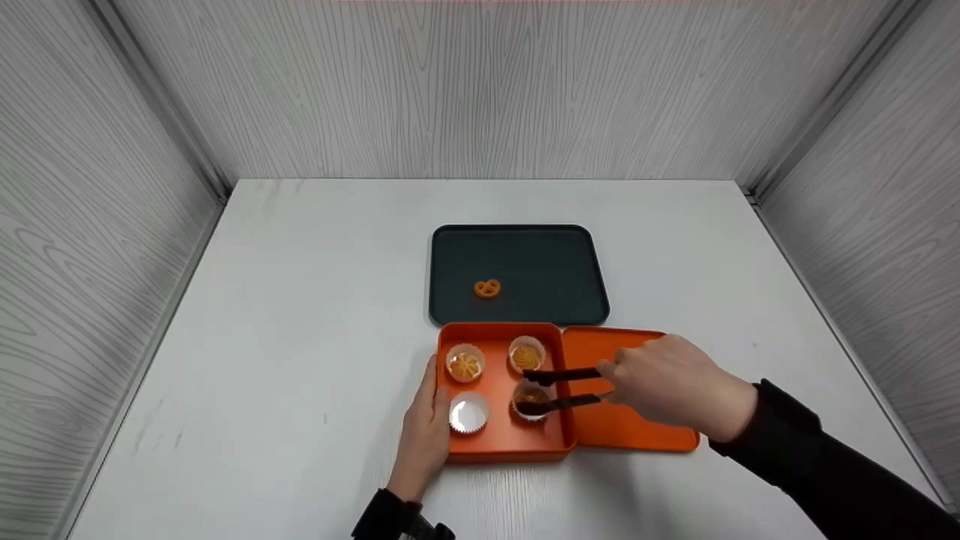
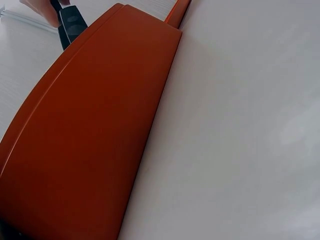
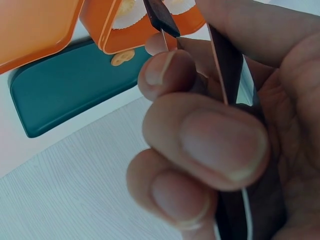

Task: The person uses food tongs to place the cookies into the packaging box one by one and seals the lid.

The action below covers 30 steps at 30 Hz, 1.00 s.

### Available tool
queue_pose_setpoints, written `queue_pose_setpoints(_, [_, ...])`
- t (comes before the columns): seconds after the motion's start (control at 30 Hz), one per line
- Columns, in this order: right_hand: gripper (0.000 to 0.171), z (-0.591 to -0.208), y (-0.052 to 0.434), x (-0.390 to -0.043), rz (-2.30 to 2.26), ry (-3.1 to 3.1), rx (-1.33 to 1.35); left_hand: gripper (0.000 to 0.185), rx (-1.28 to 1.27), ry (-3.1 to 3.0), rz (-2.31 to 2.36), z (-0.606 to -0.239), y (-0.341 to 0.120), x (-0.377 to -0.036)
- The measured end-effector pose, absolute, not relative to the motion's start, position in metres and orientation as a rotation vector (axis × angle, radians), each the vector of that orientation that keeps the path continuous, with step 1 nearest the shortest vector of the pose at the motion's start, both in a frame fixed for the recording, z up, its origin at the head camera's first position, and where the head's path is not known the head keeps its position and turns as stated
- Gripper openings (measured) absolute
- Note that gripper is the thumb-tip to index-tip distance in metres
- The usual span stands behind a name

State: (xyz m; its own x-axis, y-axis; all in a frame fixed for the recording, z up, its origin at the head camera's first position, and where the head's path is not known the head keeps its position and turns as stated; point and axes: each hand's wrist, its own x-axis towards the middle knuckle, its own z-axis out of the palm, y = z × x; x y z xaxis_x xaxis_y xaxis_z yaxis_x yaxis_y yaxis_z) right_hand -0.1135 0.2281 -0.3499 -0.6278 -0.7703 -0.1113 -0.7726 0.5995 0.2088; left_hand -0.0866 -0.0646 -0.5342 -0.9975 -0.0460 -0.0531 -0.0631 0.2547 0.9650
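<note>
**Four paper cups in an orange box, tongs over the near-right one**

Two hands work at an orange box that sits on the white bench, just in front of a dark green tray. The box holds four white paper cups in a two-by-two layout. The far-left cup and the far-right cup each hold an orange cookie. The near-left cup shows only its white inside. The near-right cup holds a cookie that is partly hidden by the tongs.

The right hand has its fingers and thumb curled round a pair of black tongs; the right wrist view shows the fingertips pressed on the dark arms. The tong tips are spread apart, one above the near-right cup and one at its near side. Whether they touch the cookie cannot be told.

The left hand lies flat against the left wall of the box, fingers straight, holding nothing. In the left wrist view that orange wall fills most of the frame.

The box lid lies open to the right of the box, under the right hand. One pretzel-shaped cookie lies alone on the tray, well apart from both hands.
</note>
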Motion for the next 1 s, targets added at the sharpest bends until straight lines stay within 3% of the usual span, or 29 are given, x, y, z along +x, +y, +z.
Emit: queue_pose_setpoints(1.0, [0.027,-0.345,0.249,-0.144,0.118,3.043,-1.227,0.057,-0.124,2.457,1.901,-0.531,-0.065,-0.086])
